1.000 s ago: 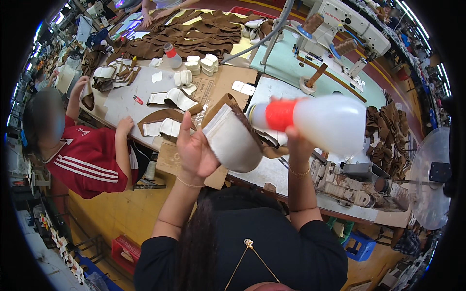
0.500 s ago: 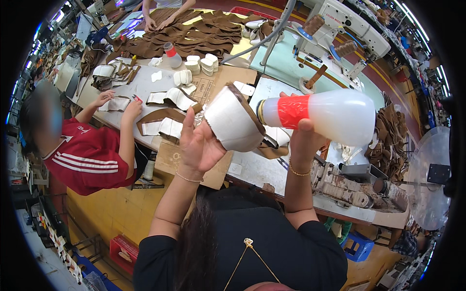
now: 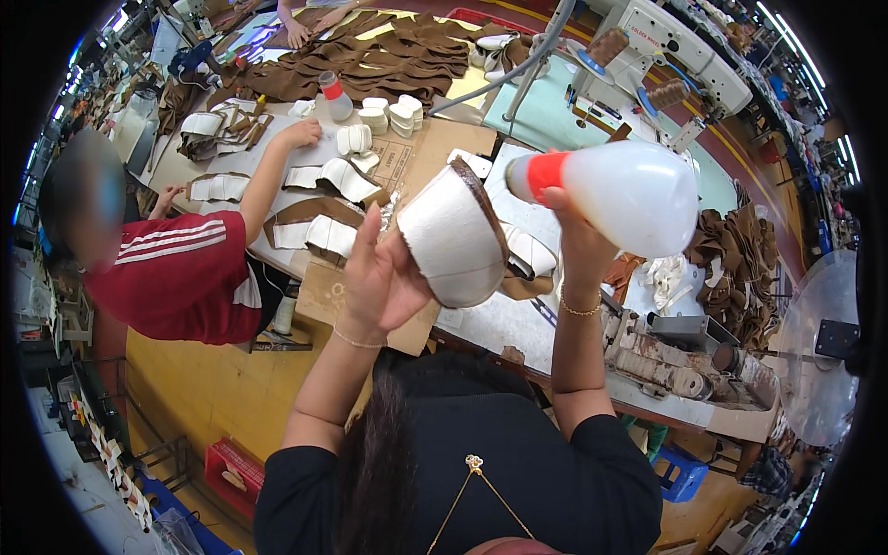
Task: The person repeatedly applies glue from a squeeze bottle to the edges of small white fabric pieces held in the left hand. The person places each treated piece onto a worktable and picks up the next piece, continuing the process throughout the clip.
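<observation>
1. As seen in the head view, the left hand supports a curved piece, white on its outer face and brown along its rim. The thumb stands upright and clear of the piece; the other fingers bend in behind its left edge, where they are partly hidden.
2. The curved piece is located in the air above the front edge of the worktable, between the two hands, with its brown rim facing upper right.
3. The right hand is closed around the neck of a translucent bottle at its red band. The thumb lies across the band; the far fingers are mostly hidden behind the bottle.
4. The bottle is tilted nearly level. Its narrow end points left, near the brown rim of the curved piece.
5. Beyond the hands, a cardboard sheet lies on the worktable, next to stacks of white pads. A second bottle stands behind the pads.
6. At left, a co-worker in a red shirt extends one arm over the worktable.
7. At upper right is a white sewing machine; below it lies a heap of brown cloth.
</observation>
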{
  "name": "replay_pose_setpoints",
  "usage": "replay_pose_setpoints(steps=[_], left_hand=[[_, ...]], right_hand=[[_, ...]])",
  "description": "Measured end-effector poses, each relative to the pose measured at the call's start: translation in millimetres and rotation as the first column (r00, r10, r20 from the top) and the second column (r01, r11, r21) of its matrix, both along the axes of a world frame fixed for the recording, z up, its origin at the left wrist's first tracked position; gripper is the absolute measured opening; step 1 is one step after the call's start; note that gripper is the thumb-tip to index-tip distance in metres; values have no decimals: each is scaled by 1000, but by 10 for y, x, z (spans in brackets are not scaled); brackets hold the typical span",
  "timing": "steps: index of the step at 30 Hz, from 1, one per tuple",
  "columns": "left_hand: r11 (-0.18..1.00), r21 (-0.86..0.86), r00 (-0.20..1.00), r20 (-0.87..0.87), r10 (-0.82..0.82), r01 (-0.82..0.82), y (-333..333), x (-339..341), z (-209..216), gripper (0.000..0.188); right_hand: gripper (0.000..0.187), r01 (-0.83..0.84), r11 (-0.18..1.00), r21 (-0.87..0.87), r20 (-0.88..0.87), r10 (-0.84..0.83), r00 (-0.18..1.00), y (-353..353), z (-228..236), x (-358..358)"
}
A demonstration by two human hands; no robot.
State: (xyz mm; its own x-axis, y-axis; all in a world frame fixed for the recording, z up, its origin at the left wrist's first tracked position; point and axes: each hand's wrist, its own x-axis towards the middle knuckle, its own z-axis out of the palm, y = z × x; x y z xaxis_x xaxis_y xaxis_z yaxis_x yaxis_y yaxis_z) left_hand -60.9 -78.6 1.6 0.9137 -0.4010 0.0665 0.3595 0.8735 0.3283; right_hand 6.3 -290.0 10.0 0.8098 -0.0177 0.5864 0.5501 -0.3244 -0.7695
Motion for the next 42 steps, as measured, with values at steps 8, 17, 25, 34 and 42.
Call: replay_pose_setpoints(steps=[8,17,25,34,42], left_hand=[[967,-198,977,174,-126,160,-169,208,-25,81],[988,136,996,45,-81,74,-168,49,150,103],[998,-48,1000,10,29,-28,-115,100,191,90],[999,9,999,-23,32,-32,-134,79,100,89],[999,18,999,10,40,-40,4,-2,104,79]], right_hand=[[63,-311,896,316,45,313,949,334,-144,-236],[49,-446,883,148,-62,458,887,315,-46,-98],[70,-540,820,189,61,539,840,120,-58,-364],[39,-272,883,383,63,269,961,219,38,-173],[55,159,986,56,133,-165,977,-56,-199,164]])
